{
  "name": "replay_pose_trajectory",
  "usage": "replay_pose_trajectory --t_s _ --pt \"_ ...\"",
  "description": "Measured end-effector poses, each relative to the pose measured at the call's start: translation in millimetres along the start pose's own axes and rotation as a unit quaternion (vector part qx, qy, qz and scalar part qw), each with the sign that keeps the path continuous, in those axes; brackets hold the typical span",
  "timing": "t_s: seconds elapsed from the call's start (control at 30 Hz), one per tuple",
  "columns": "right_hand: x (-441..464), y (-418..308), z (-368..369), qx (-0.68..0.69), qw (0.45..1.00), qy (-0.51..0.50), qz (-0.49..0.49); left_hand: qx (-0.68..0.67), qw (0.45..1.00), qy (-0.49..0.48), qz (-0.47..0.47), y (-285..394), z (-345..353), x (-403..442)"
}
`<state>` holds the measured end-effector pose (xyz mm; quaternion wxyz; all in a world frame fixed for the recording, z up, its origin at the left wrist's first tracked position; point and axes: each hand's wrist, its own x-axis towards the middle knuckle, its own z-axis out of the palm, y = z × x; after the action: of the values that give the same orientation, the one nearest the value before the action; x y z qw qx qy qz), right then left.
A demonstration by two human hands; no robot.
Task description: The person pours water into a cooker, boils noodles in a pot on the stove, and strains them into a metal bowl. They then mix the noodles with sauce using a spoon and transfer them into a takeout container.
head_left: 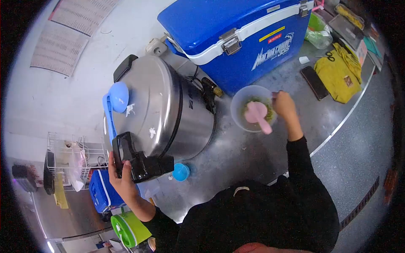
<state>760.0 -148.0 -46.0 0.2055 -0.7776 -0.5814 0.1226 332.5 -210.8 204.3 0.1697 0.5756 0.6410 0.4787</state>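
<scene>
"Two printed sheets (59, 48) hang on the white wall (38, 101) at ten o'clock. What about the surface?"

"Grey metal counter (219, 168), with speckled floor (363, 143) beyond its pale edge at three o'clock. A dark phone (314, 83) lies at two o'clock, just beside a yellow pouch (335, 80)."

"And the containers?"

"The big blue cooler (253, 46) stands at one o'clock, lid down, both visible latches fastened. At ten o'clock sits the steel cooker (156, 105), also lidded; white bits cling to its top and a blue scoop (119, 96) rests there. Its inside is hidden."

"Anything at the lower left?"

"A small blue cup (180, 172) on the counter at seven o'clock, near the cooker's base. Farther off, a smaller blue cooler (97, 196) at eight and a green box (137, 225) at seven."

"Where's the translucent bowl (238, 105)?"

"Two o'clock, in front of the big cooler, with green bits inside and a pink scoop (255, 112) over them, its handle crossing the rim."

"And the hands?"

"The left hand (126, 185), at eight, has thumb and fingers closed on the cooker's black handle (141, 166). The right hand (285, 105), between two and three, is curled round a mauve grip (274, 96) at the bowl's rim; whether that belongs to the bowl, I can't tell"
</scene>
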Motion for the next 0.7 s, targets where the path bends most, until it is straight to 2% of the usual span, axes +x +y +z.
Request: replay_pose_trajectory --t_s 0.2,0.27,0.33,0.4,0.47,0.53,0.63,0.7 --pt "-17.6 -7.8 -61.3 0.021 0.997 0.017 0.071 -0.037 0.999 0.025 0.018 -1.8 4.6 -0.6" --pt "-26.5 -32.5 -74.0 0.125 0.977 0.169 -0.039 -0.041 0.999 0.030 0.018 -4.3 4.2 0.3" --pt "-36.1 -76.1 -78.0 0.273 0.948 0.103 -0.126 -0.054 0.998 0.024 0.029 -9.4 1.8 1.1" --pt "-35.3 -124.5 -57.5 0.309 0.937 0.066 -0.148 -0.044 0.998 0.028 0.027 -7.8 2.8 1.2" --pt "-14.3 -169.2 -27.9 0.376 0.915 0.044 -0.139 -0.035 0.999 0.031 0.025 -4.1 4.8 0.2" --pt "18.3 -206.2 9.5 0.421 0.899 0.065 -0.106 -0.031 0.998 0.046 0.015 0.6 7.5 -2.0" --pt "75.6 -229.5 50.1 0.400 0.906 0.067 -0.117 -0.031 0.998 0.043 0.016 1.2 7.6 -0.2" --pt "107.4 -237.4 65.9 0.433 0.897 -0.087 -0.006 -0.039 0.998 0.051 0.013 -2.7 5.7 -0.2"
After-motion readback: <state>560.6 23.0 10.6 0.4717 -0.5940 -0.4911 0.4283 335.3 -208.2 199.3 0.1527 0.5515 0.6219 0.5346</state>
